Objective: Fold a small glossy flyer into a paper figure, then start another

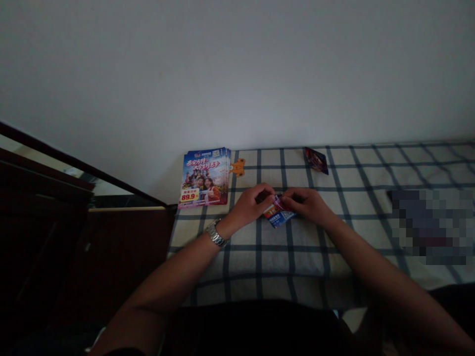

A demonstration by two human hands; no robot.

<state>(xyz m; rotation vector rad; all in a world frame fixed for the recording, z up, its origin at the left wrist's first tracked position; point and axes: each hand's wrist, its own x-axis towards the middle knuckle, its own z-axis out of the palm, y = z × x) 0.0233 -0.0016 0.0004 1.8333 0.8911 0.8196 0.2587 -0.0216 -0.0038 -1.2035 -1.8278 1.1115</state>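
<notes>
My left hand (251, 202) and my right hand (306, 203) meet over the checked cloth (297, 247), both pinched on a small folded colourful flyer (278, 213). The flyer shows blue, red and white print and rests low against the cloth between my fingers. A metal watch (216, 234) sits on my left wrist. A stack of the same kind of flyers (205, 176) lies flat to the left, by the wall.
A small dark folded paper piece (316, 160) lies near the wall behind my hands. An orange bear patch (237, 167) shows on the cloth beside the stack. Dark wooden furniture (74, 237) stands at the left. A blurred patch (432, 225) covers the right.
</notes>
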